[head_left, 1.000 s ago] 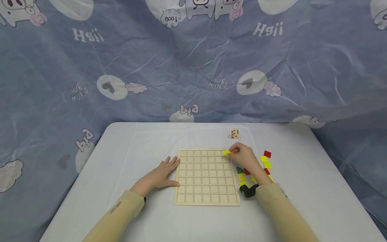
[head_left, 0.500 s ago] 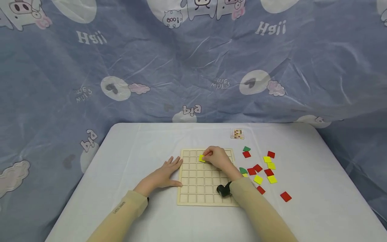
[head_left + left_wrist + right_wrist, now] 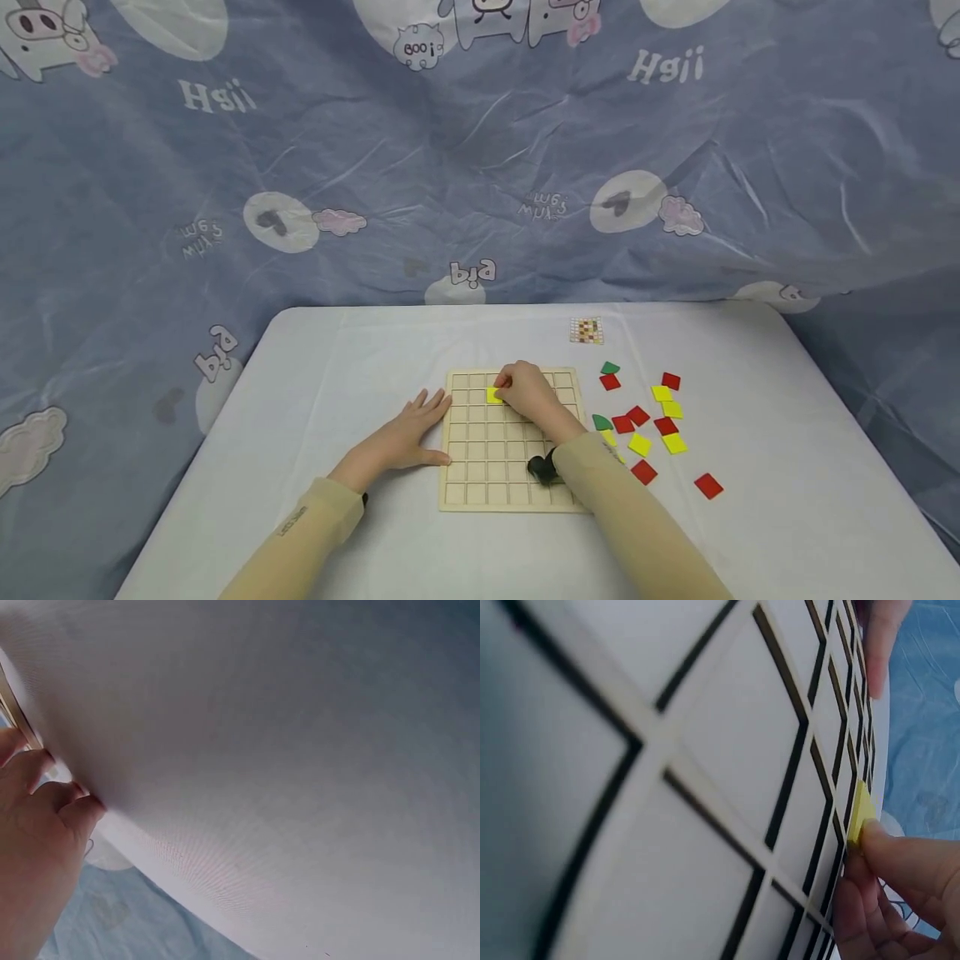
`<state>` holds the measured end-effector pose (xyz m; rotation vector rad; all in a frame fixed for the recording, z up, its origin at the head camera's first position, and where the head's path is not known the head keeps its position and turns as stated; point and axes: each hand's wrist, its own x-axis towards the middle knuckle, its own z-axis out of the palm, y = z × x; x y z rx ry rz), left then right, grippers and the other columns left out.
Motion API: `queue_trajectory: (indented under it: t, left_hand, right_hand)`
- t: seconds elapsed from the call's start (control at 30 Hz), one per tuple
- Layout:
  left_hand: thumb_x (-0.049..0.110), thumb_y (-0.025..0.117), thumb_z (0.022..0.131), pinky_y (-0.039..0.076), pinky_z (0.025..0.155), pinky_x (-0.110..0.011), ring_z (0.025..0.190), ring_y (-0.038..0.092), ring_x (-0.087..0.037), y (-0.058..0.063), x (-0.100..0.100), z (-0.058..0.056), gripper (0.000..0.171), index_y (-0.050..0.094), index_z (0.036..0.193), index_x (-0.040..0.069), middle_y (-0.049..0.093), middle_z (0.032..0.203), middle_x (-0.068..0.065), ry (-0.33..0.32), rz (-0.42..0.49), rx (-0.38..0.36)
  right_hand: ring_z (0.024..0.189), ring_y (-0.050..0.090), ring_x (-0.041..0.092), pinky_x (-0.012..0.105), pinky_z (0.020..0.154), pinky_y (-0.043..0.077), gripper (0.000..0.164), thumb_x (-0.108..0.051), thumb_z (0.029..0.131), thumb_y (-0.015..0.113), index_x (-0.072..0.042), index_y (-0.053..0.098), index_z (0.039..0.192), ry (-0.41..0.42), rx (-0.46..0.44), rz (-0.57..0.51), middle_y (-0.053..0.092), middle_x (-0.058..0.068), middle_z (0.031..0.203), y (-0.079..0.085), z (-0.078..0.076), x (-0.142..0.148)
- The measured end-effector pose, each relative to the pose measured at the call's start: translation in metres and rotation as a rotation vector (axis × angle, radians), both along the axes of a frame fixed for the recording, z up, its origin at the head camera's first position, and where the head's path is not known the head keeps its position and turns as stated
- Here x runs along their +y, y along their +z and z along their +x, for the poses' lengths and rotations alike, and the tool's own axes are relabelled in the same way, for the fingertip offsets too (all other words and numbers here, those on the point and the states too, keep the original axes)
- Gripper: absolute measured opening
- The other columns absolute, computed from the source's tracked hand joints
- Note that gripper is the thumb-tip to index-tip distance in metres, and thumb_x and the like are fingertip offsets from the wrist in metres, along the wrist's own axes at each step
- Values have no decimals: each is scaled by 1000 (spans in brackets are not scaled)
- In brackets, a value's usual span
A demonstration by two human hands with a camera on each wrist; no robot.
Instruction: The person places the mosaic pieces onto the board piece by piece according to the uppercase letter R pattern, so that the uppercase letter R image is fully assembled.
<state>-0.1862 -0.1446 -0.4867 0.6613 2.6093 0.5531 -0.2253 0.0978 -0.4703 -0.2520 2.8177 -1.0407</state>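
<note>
A yellow tile (image 3: 862, 814), apparently pinched, juts beyond the right hand's (image 3: 527, 395) fingertips.

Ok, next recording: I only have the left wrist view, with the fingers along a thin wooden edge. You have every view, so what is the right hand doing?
Observer: The right hand is pinching a yellow tile.

Operator: Got it. And what is that edge by the left hand part of?

Observer: A flat wooden board, divided into a grid of square cells.

Operator: Are there any loose pieces outside it?

Observer: Yes, red tiles, more yellow squares and green pieces lie scattered off the board's right side.
</note>
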Motion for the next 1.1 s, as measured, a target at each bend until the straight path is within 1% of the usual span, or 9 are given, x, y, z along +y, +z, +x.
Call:
queue_trajectory:
  t: [0.23, 0.33, 0.43, 0.5, 0.57, 0.73, 0.8, 0.93, 1.1]
  left_hand:
    - [52, 74, 81, 12, 125, -52, 154, 2, -34, 0, -1, 1, 102, 18, 159, 16, 11, 167, -5, -5, 6, 5]
    - [51, 74, 81, 12, 125, -52, 154, 2, -35, -1, -2, 1, 102, 19, 159, 14, 11, 167, -6, -11, 5, 15]
    - [51, 74, 81, 12, 124, -52, 153, 3, -37, -1, -3, 0, 102, 20, 158, 12, 12, 166, -9, -17, 10, 24]
    - [52, 74, 81, 11, 124, -53, 153, 3, -37, -1, -3, 0, 102, 19, 158, 12, 12, 166, -9, -20, 12, 23]
    - [52, 73, 81, 12, 124, -53, 153, 3, -37, -1, -3, 0, 102, 19, 158, 12, 12, 166, -9, -25, 13, 23]
    - [53, 73, 81, 12, 124, -52, 153, 3, -36, -2, -4, 0, 102, 18, 159, 14, 12, 166, -8, -24, 5, 25]
    - [53, 72, 81, 12, 124, -52, 154, 2, -35, -3, -4, -1, 102, 18, 159, 14, 11, 166, -7, -26, 2, 29]
    - [53, 72, 82, 12, 124, -53, 153, 1, -36, -3, -3, -2, 102, 18, 159, 13, 11, 166, -8, -28, -1, 36]
    - [53, 72, 82, 11, 125, -52, 154, 1, -35, -2, -3, -1, 102, 18, 159, 13, 11, 166, -8, -19, -4, 24]
  right_hand:
    - [80, 54, 18, 33, 73, 50, 9, -8, 88, 73, -5, 72, 96, 31, -14, 32, 60, 8, 92, 5, 5, -2]
    - [85, 59, 20, 35, 77, 53, 15, -12, 90, 71, -4, 72, 103, 35, -22, -7, 63, 8, 97, 11, 9, 7]
    - [93, 63, 24, 38, 81, 55, 21, -16, 93, 68, -4, 71, 110, 10, -18, -57, 66, 11, 104, 21, 12, 27]
    - [97, 65, 27, 40, 82, 56, 23, -17, 94, 66, -3, 70, 113, -35, -8, -75, 68, 13, 107, 26, 14, 48]
    - [99, 65, 30, 41, 82, 56, 24, -17, 95, 66, -3, 70, 113, -107, -1, -70, 69, 16, 110, 28, 14, 72]
    - [89, 63, 30, 36, 73, 54, 25, -19, 94, 65, 1, 67, 109, -349, -21, 8, 68, 20, 105, 19, 13, 128]
    - [86, 60, 29, 34, 69, 52, 29, -22, 93, 66, 3, 65, 109, -410, -54, 48, 66, 21, 103, 15, 13, 143]
    - [82, 56, 28, 29, 63, 49, 37, -28, 91, 68, 5, 62, 108, -461, -149, 87, 62, 21, 100, 9, 14, 154]
    - [68, 53, 22, 24, 51, 43, 36, -27, 89, 72, 4, 62, 104, -508, -179, 107, 59, 18, 92, 2, 12, 150]
